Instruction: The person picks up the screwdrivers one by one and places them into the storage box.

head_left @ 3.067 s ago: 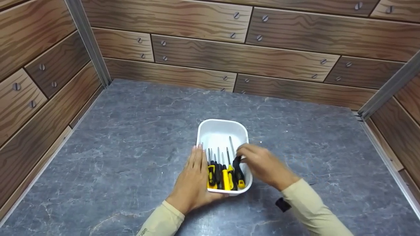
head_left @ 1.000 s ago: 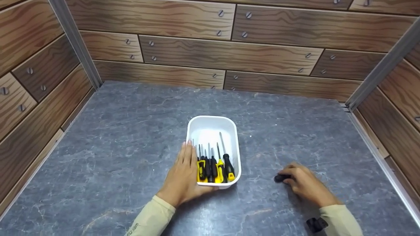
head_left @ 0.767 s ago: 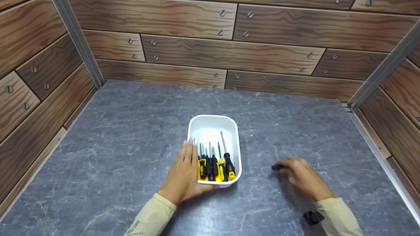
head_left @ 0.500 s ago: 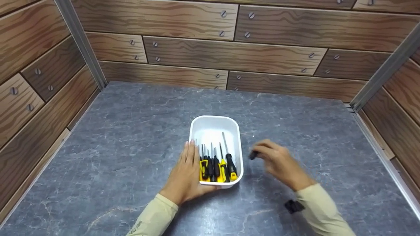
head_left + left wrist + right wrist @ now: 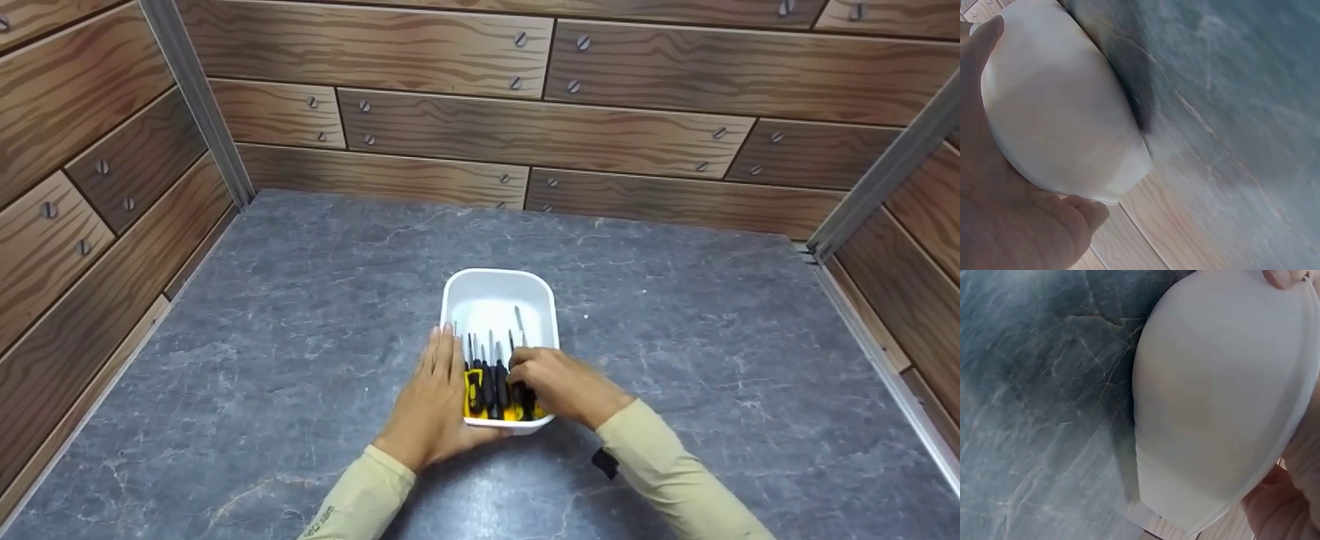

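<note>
A white plastic box with rounded corners stands on the table, holding several screwdrivers with black and yellow handles. My left hand lies along its left wall with straight fingers, and its thumb presses the near wall, as the left wrist view shows. My right hand reaches over the right rim into the box, its fingers curled above the rightmost handles. A small dark thing is mostly hidden under those fingers; I cannot tell its kind. In the right wrist view, the box's outer wall covers what the right hand holds.
The grey marbled table extends around the box. Wood-patterned walls close off the back and both sides, with metal corner posts between them. A black wrist camera hangs under the right sleeve.
My right hand has come leftward from the table at right, carrying a small black thing, and is now inside the box over the screwdriver handles. My left hand has stayed at the box.
</note>
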Motion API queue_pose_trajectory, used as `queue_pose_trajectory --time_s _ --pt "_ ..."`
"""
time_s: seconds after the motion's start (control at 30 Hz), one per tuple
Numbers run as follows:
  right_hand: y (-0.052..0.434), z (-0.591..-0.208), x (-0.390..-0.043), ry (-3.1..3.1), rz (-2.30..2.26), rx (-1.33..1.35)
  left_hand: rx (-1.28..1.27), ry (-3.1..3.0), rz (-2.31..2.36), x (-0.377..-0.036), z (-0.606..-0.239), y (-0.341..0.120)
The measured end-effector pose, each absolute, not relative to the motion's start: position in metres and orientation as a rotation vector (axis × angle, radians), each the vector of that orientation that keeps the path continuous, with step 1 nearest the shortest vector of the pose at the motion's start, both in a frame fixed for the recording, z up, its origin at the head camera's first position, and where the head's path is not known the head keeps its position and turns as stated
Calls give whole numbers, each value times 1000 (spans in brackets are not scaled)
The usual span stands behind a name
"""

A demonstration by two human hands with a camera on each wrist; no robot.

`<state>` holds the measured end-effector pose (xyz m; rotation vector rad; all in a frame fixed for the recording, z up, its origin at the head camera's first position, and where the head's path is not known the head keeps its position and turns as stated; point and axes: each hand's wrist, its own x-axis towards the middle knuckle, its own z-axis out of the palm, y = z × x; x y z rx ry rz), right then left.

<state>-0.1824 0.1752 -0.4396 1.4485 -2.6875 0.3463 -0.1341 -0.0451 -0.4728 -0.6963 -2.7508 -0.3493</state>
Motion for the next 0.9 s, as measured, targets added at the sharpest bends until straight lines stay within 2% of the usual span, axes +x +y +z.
queue_pose_trajectory --time_s 0.43,0.63,0.77,0.9 --pt "183 -441 -188 -2733 579 1499 -690 -2777 -379 -135 -474 -39" --pt "190 -431 -192 -2602 701 1407 -690 -2780 -452 -137 -470 -40" --pt "213 -425 -201 -2478 1030 1115 -702 -2812 -552 -140 -465 -43" --pt "245 -417 -215 -2387 1668 530 -632 -2683 -713 -154 -460 -53"
